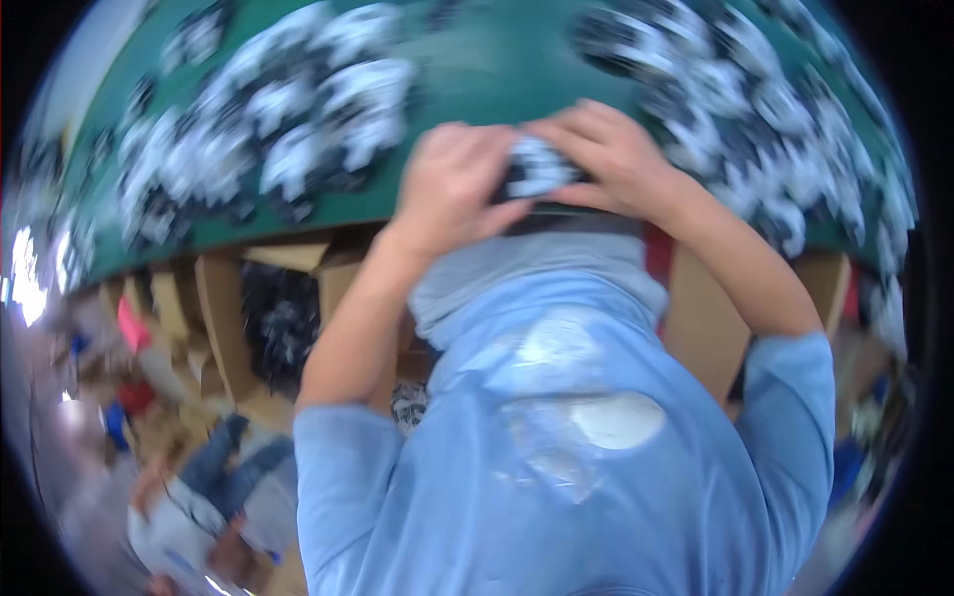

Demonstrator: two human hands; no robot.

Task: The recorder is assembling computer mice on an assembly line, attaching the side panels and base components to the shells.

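Between my two hands, at the near edge of the green table, is a small black-and-white piece, blurred by motion and partly covered by my fingers. My left hand grips its left side, fingers curled. From the right, my right hand closes on the same piece with thumb below and fingers above. Its exact kind cannot be made out. Similar black-and-white pieces lie in a heap on the left and another heap on the right.
The green table spans the far side. Below its edge stand open cardboard boxes, one with a black bundle inside. At the lower left another person is seen, blurred. A box also stands right of my body.
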